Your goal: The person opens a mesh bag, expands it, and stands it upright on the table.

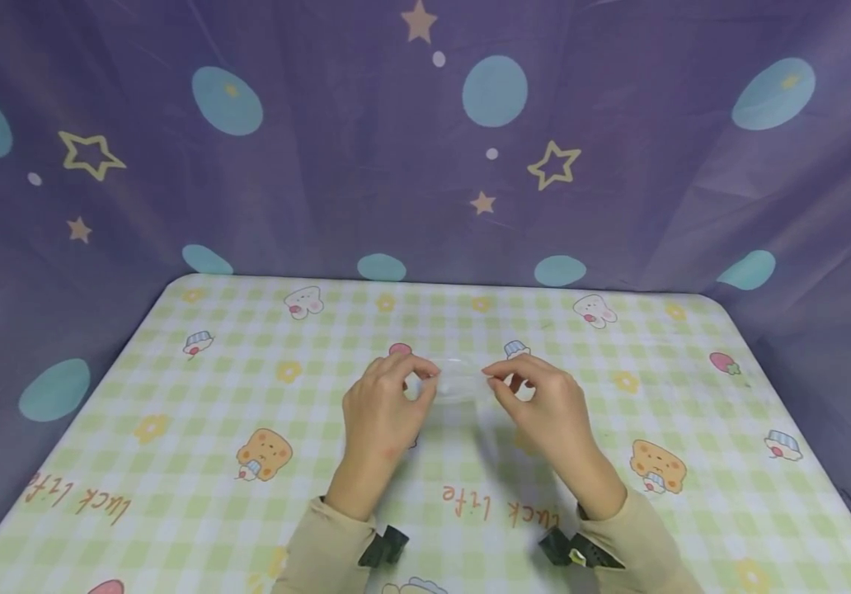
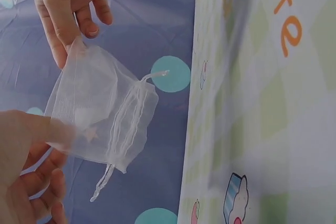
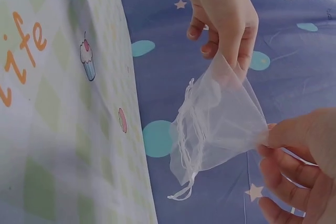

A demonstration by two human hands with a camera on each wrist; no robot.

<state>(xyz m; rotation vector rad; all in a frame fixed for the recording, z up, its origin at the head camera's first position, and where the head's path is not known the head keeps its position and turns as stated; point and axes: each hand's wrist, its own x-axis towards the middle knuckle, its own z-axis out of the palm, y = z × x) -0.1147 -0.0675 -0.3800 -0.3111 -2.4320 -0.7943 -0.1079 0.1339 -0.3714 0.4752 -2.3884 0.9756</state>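
A sheer white drawstring pouch (image 2: 100,103) hangs between my two hands, stretched across its bottom corners. My left hand (image 1: 387,404) pinches one corner between thumb and forefinger, and my right hand (image 1: 544,404) pinches the opposite corner. In the right wrist view the pouch (image 3: 220,119) shows its gathered drawstring band (image 3: 189,135) on the end away from the fingers, with a loose cord loop dangling. From the head view the pouch (image 1: 458,381) is faint and held above the table. Something paler shows through the mesh, but I cannot tell what.
Beneath the hands lies a table (image 1: 210,396) with a green-and-white checked cover printed with cartoon figures. A purple curtain (image 1: 366,148) with stars and blue ovals hangs behind and at both sides. Dark wrist straps (image 1: 384,546) sit on the sleeves.
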